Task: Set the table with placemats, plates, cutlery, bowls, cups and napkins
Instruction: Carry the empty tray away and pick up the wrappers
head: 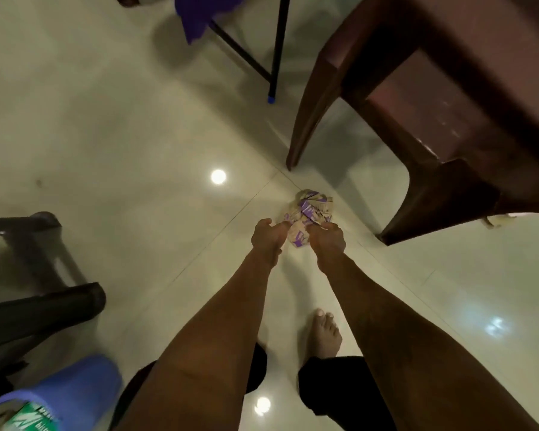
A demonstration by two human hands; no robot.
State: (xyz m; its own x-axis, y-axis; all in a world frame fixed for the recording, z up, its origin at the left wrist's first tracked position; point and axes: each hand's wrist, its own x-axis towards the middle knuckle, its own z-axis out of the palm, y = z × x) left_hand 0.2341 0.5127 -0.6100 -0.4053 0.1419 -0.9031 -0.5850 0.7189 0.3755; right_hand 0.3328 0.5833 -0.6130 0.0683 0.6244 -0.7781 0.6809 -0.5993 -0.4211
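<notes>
**A:** Where are the hands?

**B:** Just right of frame centre. The left hand (266, 234) and right hand (328, 241) each have fingers curled onto the near edge of the crumpled bundle (311, 209). It's beige with purple print and lies on the tiled floor (122, 135).

**A:** Napkin or placemat?

**B:** Can't tell, it's too scrunched.

**A:** How should it be lifted?

**B:** I'd pinch separate edges and draw the hands apart while rising, so it opens instead of coming up balled. Lift straight up, since a leg of the brown plastic chair (433, 104) stands just beyond it toward the upper right. The bare foot (322, 334) is below it in frame. Shake it out clear of the floor before taking it to the surface, which isn't in view.
</notes>
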